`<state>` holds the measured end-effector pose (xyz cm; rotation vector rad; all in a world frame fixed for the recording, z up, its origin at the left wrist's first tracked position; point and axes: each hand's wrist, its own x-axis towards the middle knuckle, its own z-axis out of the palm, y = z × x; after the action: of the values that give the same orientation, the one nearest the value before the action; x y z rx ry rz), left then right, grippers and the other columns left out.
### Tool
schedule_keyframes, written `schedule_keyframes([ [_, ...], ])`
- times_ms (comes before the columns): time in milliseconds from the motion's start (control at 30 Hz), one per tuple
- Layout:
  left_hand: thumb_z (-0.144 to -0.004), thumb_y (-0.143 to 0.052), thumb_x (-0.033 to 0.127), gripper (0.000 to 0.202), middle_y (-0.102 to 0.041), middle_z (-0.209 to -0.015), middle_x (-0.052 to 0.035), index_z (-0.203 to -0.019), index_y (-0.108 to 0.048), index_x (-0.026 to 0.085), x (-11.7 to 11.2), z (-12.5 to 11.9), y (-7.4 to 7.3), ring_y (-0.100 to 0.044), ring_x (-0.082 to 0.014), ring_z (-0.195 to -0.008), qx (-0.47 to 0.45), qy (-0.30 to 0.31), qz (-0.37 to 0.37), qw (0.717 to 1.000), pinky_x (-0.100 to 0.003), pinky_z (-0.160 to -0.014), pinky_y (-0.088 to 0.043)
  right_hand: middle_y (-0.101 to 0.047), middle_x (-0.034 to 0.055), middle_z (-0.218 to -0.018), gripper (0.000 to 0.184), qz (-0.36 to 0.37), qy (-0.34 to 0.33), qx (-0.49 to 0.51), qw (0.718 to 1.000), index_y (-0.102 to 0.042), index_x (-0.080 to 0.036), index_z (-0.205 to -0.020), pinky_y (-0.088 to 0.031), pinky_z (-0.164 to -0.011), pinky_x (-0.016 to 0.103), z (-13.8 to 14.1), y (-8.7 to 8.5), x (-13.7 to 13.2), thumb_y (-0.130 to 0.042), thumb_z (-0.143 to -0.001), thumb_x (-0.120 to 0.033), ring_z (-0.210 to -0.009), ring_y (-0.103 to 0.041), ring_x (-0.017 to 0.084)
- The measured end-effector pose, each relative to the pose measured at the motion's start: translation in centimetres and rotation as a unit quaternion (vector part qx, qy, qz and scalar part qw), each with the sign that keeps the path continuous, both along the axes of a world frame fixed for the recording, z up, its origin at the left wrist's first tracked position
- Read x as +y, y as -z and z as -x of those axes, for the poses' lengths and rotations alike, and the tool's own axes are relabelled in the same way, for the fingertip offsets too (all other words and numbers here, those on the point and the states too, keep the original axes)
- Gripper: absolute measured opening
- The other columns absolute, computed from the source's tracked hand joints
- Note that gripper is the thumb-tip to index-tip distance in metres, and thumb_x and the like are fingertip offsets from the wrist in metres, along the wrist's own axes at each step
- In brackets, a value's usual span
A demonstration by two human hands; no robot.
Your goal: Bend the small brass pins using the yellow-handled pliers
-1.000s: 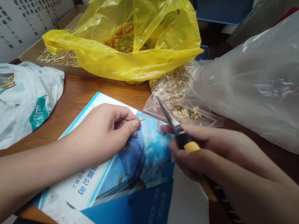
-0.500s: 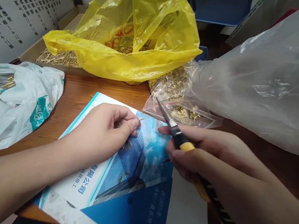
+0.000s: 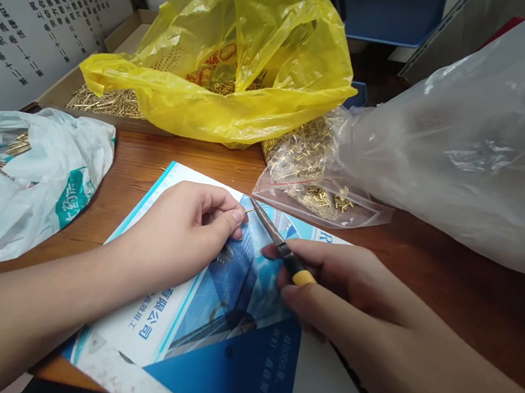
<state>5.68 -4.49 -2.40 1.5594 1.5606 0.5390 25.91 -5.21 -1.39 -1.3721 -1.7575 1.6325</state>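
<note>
Pin (image 3: 250, 209) in left hand (image 3: 181, 231), perhaps against pliers (image 3: 270, 230)

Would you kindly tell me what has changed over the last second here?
The right hand brought the yellow-handled needle-nose pliers leftward and down, from over the clear bag of brass pins to the thin brass pin pinched in the left hand. The left hand, pin and blue-and-white brochure stayed put.

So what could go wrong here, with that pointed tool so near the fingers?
The pointed yellow-handled metal tool in the right hand sits close to the thumb of the left hand; a slip might jab it. The thin brass pin pinched there is tiny; knocked loose, it could roll off the glossy blue-and-white brochure and get lost.
</note>
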Motion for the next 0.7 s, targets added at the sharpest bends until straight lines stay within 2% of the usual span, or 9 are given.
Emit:
schedule_keyframes([
  [167,-0.093,-0.055,0.034,0.029,-0.063,-0.063,0.0007,-0.074,-0.068,0.017,0.2,-0.2,0.1,-0.051,-0.0130,-0.058,-0.004,-0.003,-0.001,1.000,-0.027,-0.054,-0.036,-0.057,0.0006,-0.066,0.019,0.022,0.008,0.019,1.000,-0.057,-0.019,-0.069,-0.040,-0.047,0.021,0.2,-0.1,-0.1,-0.056,-0.085,-0.028,-0.056,-0.049,0.012],
  [333,-0.093,-0.056,0.033,0.029,-0.065,-0.065,0.0012,-0.073,-0.069,0.016,0.3,-0.3,-0.3,-0.051,-0.0116,-0.059,-0.021,-0.003,0.014,1.000,-0.025,-0.055,-0.038,-0.050,-0.0014,-0.057,0.014,0.006,0.014,0.014,1.000,-0.063,-0.021,-0.077,-0.034,-0.041,0.022,0.5,-0.6,-0.4,-0.054,-0.086,-0.028,-0.049,-0.044,0.012],
  [467,-0.093,-0.056,0.031,0.029,-0.065,-0.065,0.0013,-0.073,-0.069,0.015,0.2,-0.3,-0.5,-0.051,-0.0112,-0.059,-0.017,-0.003,0.016,1.000,-0.024,-0.055,-0.038,-0.051,0.0000,-0.059,0.019,0.023,0.001,0.022,1.000,-0.056,-0.020,-0.068,-0.036,-0.041,0.021,0.6,-0.7,-0.5,-0.055,-0.085,-0.029,-0.051,-0.046,0.012],
  [567,-0.093,-0.057,0.032,0.029,-0.064,-0.062,0.0017,-0.073,-0.070,0.015,0.1,-0.3,-0.4,-0.051,-0.0108,-0.057,-0.021,-0.008,0.013,1.000,-0.024,-0.053,-0.037,-0.051,-0.0007,-0.056,0.018,0.037,0.013,0.023,0.999,-0.059,-0.021,-0.072,-0.032,-0.036,0.021,0.1,-0.4,-0.1,-0.056,-0.085,-0.034,-0.045,-0.043,0.011],
  [633,-0.093,-0.059,0.033,0.029,-0.066,-0.063,0.0017,-0.073,-0.070,0.015,0.0,-0.3,-0.4,-0.053,-0.0104,-0.057,-0.035,-0.011,0.009,0.999,-0.023,-0.053,-0.039,-0.049,-0.0017,-0.052,0.019,0.012,0.027,0.010,1.000,-0.059,-0.022,-0.075,-0.030,-0.034,0.021,-0.3,-0.1,0.4,-0.056,-0.087,-0.037,-0.042,-0.041,0.012],
  [700,-0.091,-0.062,0.032,0.027,-0.068,-0.066,0.0017,-0.073,-0.071,0.015,0.0,-0.3,-0.4,-0.054,-0.0097,-0.057,-0.055,-0.012,0.002,0.998,-0.022,-0.054,-0.041,-0.054,0.0002,-0.056,0.018,-0.073,0.013,-0.024,0.997,-0.058,-0.022,-0.074,-0.035,-0.037,0.023,-0.7,0.5,1.0,-0.057,-0.087,-0.034,-0.046,-0.047,0.013],
])
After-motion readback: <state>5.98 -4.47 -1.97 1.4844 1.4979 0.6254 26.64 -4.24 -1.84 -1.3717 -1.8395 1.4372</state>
